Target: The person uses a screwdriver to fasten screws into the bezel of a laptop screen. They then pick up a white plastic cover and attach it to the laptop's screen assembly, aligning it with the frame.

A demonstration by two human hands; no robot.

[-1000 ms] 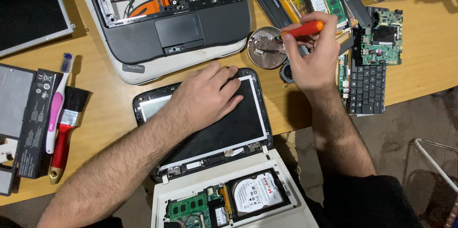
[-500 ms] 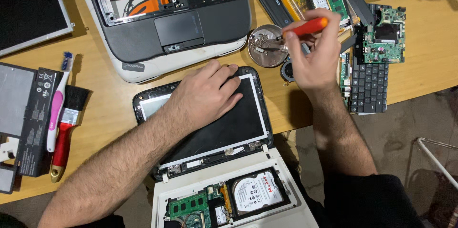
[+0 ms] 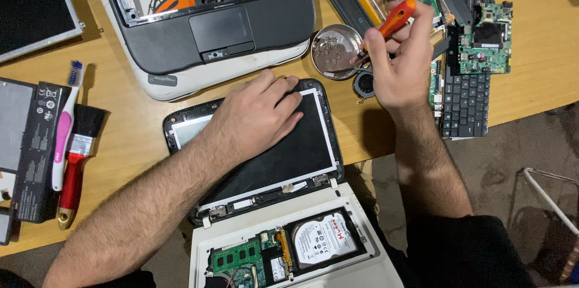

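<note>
Two hands busy, mid-teardown of a small white laptop point(image 3: 289, 246) lying open at lower centre of the frame, bottom cover off, hard drive point(image 3: 319, 241) and green memory stick point(image 3: 236, 258) exposed. Left hand point(image 3: 256, 116) lies flat, fingers spread, pressing on the dark screen panel point(image 3: 283, 143) at centre frame; it grips nothing, just pins the lid to the wooden table point(image 3: 543, 77). Right hand point(image 3: 401, 68) at upper right is closed around an orange-handled screwdriver point(image 3: 395, 19), tip angled down over the round metal dish point(image 3: 335, 51) that has small screws in it. Can't tell if a screw sits on the tip. My read: this is the screw-parking step, driver at the dish between fasteners, with the lid held steady. Next move calls for bringing the tip across to the screen bezel or the hinges point(image 3: 319, 180) at the panel's lower edge while keeping that flat left-hand pressure so the panel doesn't skate. Around it: a larger gutted grey laptop chassis point(image 3: 205, 22) at upper centre, loose black keyboard point(image 3: 464, 101) and green circuit board point(image 3: 485, 37) at right, small fan point(image 3: 365, 83) just beside the dish, red-handled brush point(image 3: 75, 161) and toothbrush point(image 3: 63, 125) at left.
</note>
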